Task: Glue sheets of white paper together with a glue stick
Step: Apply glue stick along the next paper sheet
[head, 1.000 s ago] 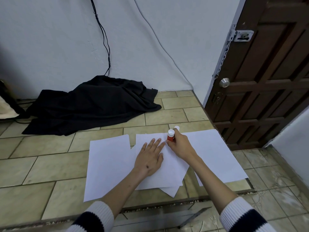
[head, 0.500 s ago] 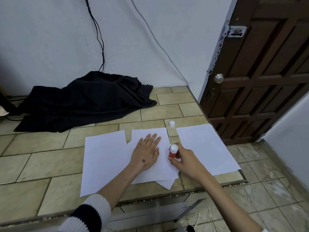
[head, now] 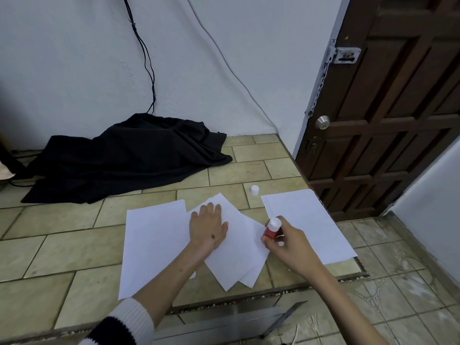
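Note:
Several white sheets lie on a tiled counter (head: 62,245). My left hand (head: 207,226) presses flat, fingers spread, on the tilted middle sheets (head: 236,255). My right hand (head: 290,245) grips a red glue stick (head: 271,229) with a white end, held at the right edge of those middle sheets. Another sheet (head: 154,245) lies to the left, partly under my left forearm. A further stack of sheets (head: 306,220) lies to the right. The glue stick's white cap (head: 254,190) stands on the tiles behind the sheets.
A black cloth (head: 124,158) is heaped at the back of the counter against the white wall, with cables hanging above it. The counter's right edge drops off toward a brown wooden door (head: 398,108). A metal strip (head: 283,319) lies below the front edge.
My right hand has drawn the glue stick from the far top of the middle sheets down along their right edge toward me. The middle sheets have turned under my left hand.

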